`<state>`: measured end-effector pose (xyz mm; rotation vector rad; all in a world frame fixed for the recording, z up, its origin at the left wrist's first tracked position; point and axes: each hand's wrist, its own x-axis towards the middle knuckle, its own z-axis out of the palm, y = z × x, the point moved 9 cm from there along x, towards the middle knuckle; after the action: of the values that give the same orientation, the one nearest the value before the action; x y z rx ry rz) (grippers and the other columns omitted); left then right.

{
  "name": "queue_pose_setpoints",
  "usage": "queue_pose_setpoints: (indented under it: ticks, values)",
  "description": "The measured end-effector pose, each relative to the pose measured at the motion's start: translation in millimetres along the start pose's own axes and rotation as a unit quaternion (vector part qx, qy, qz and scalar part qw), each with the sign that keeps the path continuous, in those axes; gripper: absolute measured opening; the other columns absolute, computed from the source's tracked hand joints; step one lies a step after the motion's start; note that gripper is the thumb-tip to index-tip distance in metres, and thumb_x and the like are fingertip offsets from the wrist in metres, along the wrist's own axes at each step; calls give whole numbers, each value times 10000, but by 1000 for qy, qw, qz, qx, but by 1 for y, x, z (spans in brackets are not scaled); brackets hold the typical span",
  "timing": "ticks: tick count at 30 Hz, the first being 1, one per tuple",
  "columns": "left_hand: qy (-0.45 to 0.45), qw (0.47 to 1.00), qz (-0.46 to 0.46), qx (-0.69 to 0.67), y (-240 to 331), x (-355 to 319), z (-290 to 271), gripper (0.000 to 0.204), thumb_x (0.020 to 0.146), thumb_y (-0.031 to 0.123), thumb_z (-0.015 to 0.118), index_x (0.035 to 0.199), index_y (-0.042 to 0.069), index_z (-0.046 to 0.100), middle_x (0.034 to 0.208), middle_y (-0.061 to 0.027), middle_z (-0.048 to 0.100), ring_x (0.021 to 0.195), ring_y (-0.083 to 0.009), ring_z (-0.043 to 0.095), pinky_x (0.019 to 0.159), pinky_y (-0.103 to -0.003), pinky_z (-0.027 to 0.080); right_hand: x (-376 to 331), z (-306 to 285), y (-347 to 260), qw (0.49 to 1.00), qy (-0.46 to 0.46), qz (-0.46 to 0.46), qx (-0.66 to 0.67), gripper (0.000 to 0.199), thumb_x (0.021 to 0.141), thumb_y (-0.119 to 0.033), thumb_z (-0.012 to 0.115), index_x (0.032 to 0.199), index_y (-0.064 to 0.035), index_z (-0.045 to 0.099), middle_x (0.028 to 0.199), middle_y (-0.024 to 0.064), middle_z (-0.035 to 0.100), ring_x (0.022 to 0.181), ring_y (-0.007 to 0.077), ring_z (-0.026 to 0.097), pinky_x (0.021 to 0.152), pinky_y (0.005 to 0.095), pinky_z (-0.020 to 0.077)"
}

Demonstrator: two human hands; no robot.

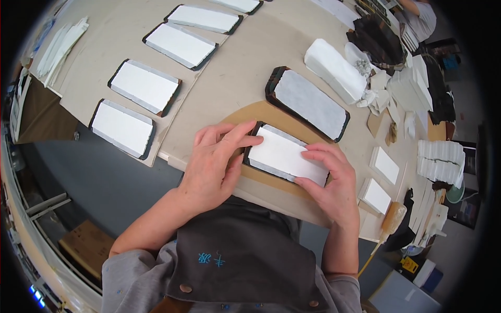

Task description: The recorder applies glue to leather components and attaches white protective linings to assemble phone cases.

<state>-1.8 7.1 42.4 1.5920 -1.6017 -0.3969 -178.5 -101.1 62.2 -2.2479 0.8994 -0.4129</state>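
In front of me on the table lies a dark, black-edged rectangular piece with a white panel [279, 151] on its top face. My left hand [211, 156] is at its left end, fingertips resting on the dark edge and the panel's corner. Its fingers are stretched and the thumb stands apart. My right hand [336, 175] spans the right end, closed across it with the fingers on the far side and the thumb on the near side. Just beyond lies a similar dark-edged piece [313, 101] with a greyish-white top. A tan board [248, 115] lies beneath.
Several dark-edged white pieces [146, 86] are spread over the left of the table [224, 68]. A white wrapped bundle [334, 68], two small white blocks [385, 164] and a yellowish brush [394, 219] are at the right. Stacked white strips [441, 161] stand farther right. Another person [420, 21] is at the upper right.
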Motion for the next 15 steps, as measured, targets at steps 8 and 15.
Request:
queue_pose_setpoints:
  ticks: [8, 15]
  values:
    - [-7, 1000, 16, 25, 3, -1, 2, 722, 771, -142, 561, 1463, 15, 423, 1253, -49, 701, 1156, -333, 525, 1038, -421, 358, -2, 1, 2, 1000, -1, -1, -5, 474, 629, -24, 863, 1078, -61, 716, 1171, 85, 688, 1084, 274, 644, 920, 369, 514]
    - [-16, 999, 8, 32, 0, -1, 3, 723, 767, -139, 567, 1460, 12, 427, 1230, -53, 709, 1183, -335, 508, 1051, -420, 356, 1, 3, 4, 1000, -6, -1, 0, 456, 640, -44, 864, 1070, -64, 712, 1172, 81, 684, 1084, 303, 639, 927, 385, 523]
